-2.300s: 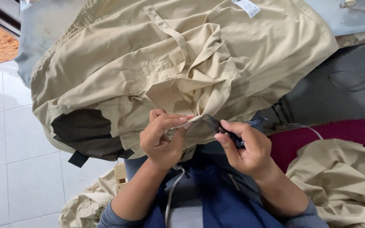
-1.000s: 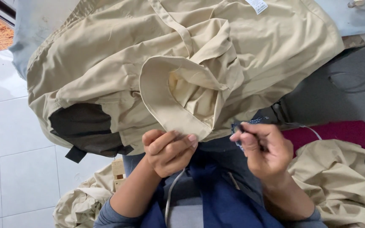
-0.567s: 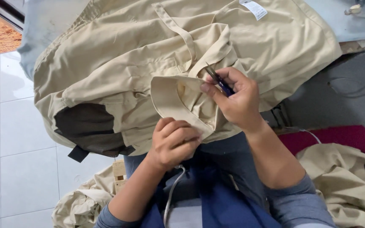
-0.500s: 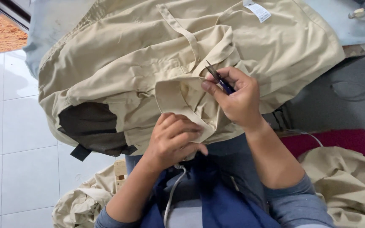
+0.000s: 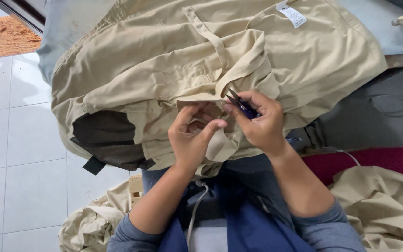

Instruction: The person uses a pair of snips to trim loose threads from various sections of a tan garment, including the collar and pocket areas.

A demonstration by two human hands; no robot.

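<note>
Pinching a fold of the beige garment (image 5: 164, 79), the left hand (image 5: 192, 137) is gripping cloth at centre while the right hand (image 5: 260, 123) is closing around small dark snips (image 5: 239, 102). A white rectangular label (image 5: 292, 14) is lying at one o'clock near the garment's far edge. Pale floor tiles (image 5: 10, 154) are lying open at nine o'clock, and more beige cloth (image 5: 383, 205) is crowding in at four o'clock.

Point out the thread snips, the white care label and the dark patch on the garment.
thread snips (image 5: 235, 99), head view, on the blades.
white care label (image 5: 293, 14), head view, label's middle.
dark patch (image 5: 106, 137), head view, patch centre.
</note>
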